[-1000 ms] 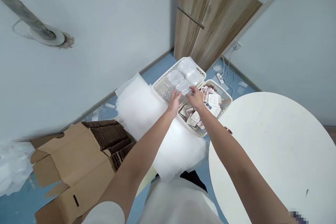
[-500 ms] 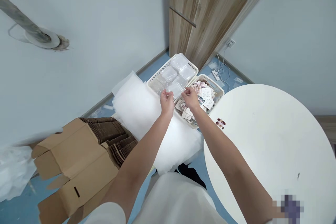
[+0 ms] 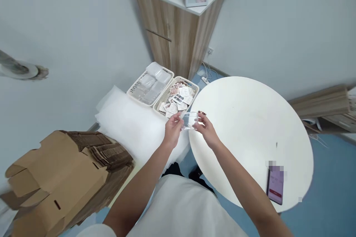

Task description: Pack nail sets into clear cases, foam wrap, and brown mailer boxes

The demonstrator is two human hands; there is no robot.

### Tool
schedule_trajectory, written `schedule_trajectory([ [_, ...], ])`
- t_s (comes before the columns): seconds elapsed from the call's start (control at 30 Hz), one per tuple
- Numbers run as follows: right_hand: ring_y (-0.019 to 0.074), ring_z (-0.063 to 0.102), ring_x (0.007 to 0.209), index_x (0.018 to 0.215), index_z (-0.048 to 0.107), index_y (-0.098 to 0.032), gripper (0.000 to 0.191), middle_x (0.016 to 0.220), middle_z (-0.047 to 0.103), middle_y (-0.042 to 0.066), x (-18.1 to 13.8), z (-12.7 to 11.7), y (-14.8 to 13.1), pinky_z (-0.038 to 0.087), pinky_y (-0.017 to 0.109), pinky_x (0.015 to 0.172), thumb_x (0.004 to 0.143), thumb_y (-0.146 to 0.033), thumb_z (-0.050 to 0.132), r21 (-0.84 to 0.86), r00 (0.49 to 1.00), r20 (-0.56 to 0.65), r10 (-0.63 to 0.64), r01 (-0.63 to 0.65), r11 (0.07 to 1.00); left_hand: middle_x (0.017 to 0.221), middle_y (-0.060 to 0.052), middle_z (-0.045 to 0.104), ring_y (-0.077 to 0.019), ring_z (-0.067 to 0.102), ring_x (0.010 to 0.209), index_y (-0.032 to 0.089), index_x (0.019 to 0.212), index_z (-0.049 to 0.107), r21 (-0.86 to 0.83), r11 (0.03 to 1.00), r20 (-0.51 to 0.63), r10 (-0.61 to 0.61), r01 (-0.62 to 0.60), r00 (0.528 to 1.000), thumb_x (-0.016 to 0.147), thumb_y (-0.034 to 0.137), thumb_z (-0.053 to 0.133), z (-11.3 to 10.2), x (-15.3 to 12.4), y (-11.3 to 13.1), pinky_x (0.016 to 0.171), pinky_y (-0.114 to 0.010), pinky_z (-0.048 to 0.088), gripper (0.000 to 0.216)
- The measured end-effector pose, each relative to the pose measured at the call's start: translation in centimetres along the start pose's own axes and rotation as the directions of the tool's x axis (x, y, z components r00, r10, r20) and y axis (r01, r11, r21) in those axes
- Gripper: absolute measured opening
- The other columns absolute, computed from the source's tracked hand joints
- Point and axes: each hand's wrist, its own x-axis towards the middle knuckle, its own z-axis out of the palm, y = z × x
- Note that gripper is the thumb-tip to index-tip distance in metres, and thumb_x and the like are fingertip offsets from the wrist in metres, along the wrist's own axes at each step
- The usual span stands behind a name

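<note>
Between my two hands is a small clear plastic bag (image 3: 189,120), held at its sides over the near-left rim of the round table. My left hand (image 3: 173,129) pinches its left edge, and my right hand (image 3: 205,129) grips the right edge. Just beyond my right fingers lies a small set of dark red press-on nails (image 3: 202,112), partly hidden. Past my hands stands a white basket of printed cards and nail sets (image 3: 175,98). Beside it, a second white basket holds stacks of clear plastic bags (image 3: 151,84).
The white round table (image 3: 250,126) spreads to my right, with a phone (image 3: 275,185) near its edge. White foam sheets (image 3: 130,118) and flattened cardboard boxes (image 3: 58,177) are stacked on my left. Behind the baskets is a wooden cabinet (image 3: 178,33); a power strip (image 3: 205,80) lies on the floor.
Both hands have drawn back from the baskets towards the table, bringing the clear bag with them. My view has shifted right, showing the phone and more of the cabinet top.
</note>
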Motion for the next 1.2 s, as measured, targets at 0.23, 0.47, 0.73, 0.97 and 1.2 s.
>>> schedule_trajectory([
  [0.23,0.0144,0.061,0.076,0.121,0.042,-0.029,0.05,0.098,0.057,0.004,-12.6,-12.4,3.5,0.047,0.034,0.075,0.075,-0.045,0.053,0.098,0.988,-0.155,0.025,-0.01,0.995,0.085,0.0,0.049,-0.0088,0.053,0.07,0.022,0.101,0.055,0.138,0.982,0.279,-0.167,0.132,0.946,0.067,0.028,0.059,9.2,-9.4,-6.3,0.061,-0.022,0.048,0.035],
  [0.47,0.012,0.059,0.065,0.11,0.054,-0.026,0.042,0.085,0.051,0.0,-19.7,-20.0,7.7,0.047,0.031,0.067,0.072,-0.041,0.058,0.119,0.972,-0.23,0.048,-0.021,0.993,0.101,-0.001,0.049,-0.0083,0.056,0.073,0.026,0.104,0.05,0.342,0.929,0.411,-0.282,0.14,0.867,0.069,0.031,0.059,14.7,-15.8,-11.5,0.065,-0.024,0.049,0.037],
  [0.73,0.0119,0.06,0.067,0.11,0.055,-0.025,0.041,0.081,0.047,-0.001,-21.7,-23.1,8.1,0.047,0.03,0.068,0.071,-0.04,0.059,0.217,0.961,-0.274,0.026,0.036,0.976,0.106,-0.008,0.057,-0.018,0.058,0.095,0.026,0.12,0.04,0.514,0.843,0.454,-0.422,0.156,0.784,0.072,0.043,0.058,16.2,-16.6,-10.1,0.078,-0.033,0.047,0.054],
  [0.97,0.0128,0.059,0.065,0.115,0.05,-0.024,0.05,0.078,0.05,-0.001,-21.4,-21.7,7.9,0.047,0.03,0.065,0.07,-0.043,0.059,0.185,0.94,-0.341,0.002,0.065,0.981,0.09,-0.006,0.059,-0.013,0.06,0.071,0.018,0.102,0.055,0.449,0.889,0.538,-0.345,0.085,0.769,0.061,0.034,0.071,16.6,-15.5,-9.6,0.069,-0.031,0.048,0.047],
  [1.2,0.0115,0.058,0.064,0.111,0.049,-0.026,0.049,0.081,0.053,-0.001,-21.1,-19.1,7.4,0.046,0.032,0.067,0.067,-0.041,0.063,0.249,0.921,-0.388,-0.032,0.138,0.959,0.084,-0.004,0.058,-0.0114,0.058,0.066,0.017,0.1,0.053,0.374,0.923,0.535,-0.299,0.096,0.79,0.06,0.033,0.072,15.0,-13.9,-9.3,0.065,-0.03,0.048,0.047],
])
